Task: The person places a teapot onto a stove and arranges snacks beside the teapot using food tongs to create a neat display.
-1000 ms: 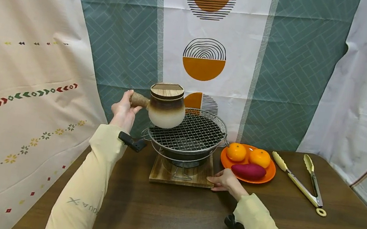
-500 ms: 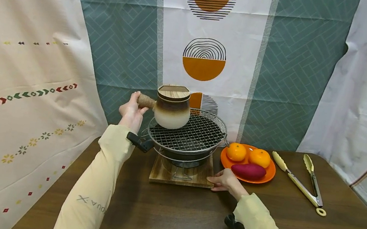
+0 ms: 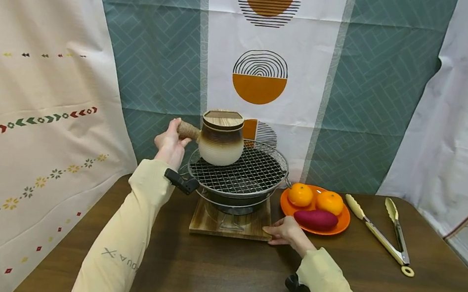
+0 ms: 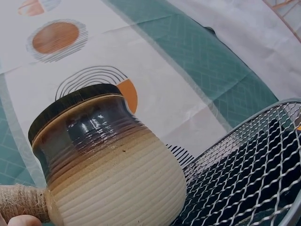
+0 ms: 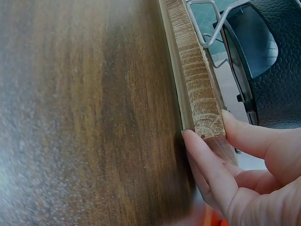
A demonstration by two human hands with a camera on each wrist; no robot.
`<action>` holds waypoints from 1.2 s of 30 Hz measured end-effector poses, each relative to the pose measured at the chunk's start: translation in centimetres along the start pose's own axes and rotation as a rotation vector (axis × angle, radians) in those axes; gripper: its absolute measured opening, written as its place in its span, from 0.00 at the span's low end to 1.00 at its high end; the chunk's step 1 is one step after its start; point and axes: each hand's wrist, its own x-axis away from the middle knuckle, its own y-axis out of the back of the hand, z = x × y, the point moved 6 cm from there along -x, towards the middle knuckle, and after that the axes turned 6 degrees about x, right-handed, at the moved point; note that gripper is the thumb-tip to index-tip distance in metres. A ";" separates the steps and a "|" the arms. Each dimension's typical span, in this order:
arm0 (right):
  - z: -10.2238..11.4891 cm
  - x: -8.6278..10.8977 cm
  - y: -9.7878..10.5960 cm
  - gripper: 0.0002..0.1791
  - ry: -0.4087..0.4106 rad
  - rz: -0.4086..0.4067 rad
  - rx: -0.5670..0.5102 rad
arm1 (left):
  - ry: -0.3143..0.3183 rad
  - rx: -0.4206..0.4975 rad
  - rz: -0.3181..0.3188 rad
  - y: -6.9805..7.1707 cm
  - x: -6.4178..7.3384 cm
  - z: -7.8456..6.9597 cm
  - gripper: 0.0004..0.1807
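My left hand [image 3: 169, 145] grips the twine-wrapped handle [image 3: 188, 131] of a ceramic teapot [image 3: 221, 147], brown above and cream below, topped by a wooden lid [image 3: 223, 118]. The pot stands upright over the left part of a round wire grill mesh [image 3: 253, 171], its base overlapping the mesh in the head view. Under the mesh is a dark brazier on a wire stand, set on a square wooden board [image 3: 209, 225]. With thumb above and fingers at the edge, my right hand [image 3: 287, 231] pinches the board's front right corner [image 5: 209, 127].
Right of the grill, an orange plate [image 3: 343, 224] carries two oranges [image 3: 300, 195] and a purple sweet potato [image 3: 316, 219]. Cream-handled tongs [image 3: 384, 242] lie spread on the brown table [image 3: 214, 283] farther right. Patterned cloths [image 3: 161, 56] hang behind and at both sides.
My left hand has carried the teapot to the right over the mesh, with only a small shift in the last half second. My right hand keeps its place on the board corner.
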 end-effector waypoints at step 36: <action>-0.1 0.2 0.1 0.13 0.016 -0.020 0.006 | 0.024 -0.004 -0.005 0.0 0.4 0.4 0.21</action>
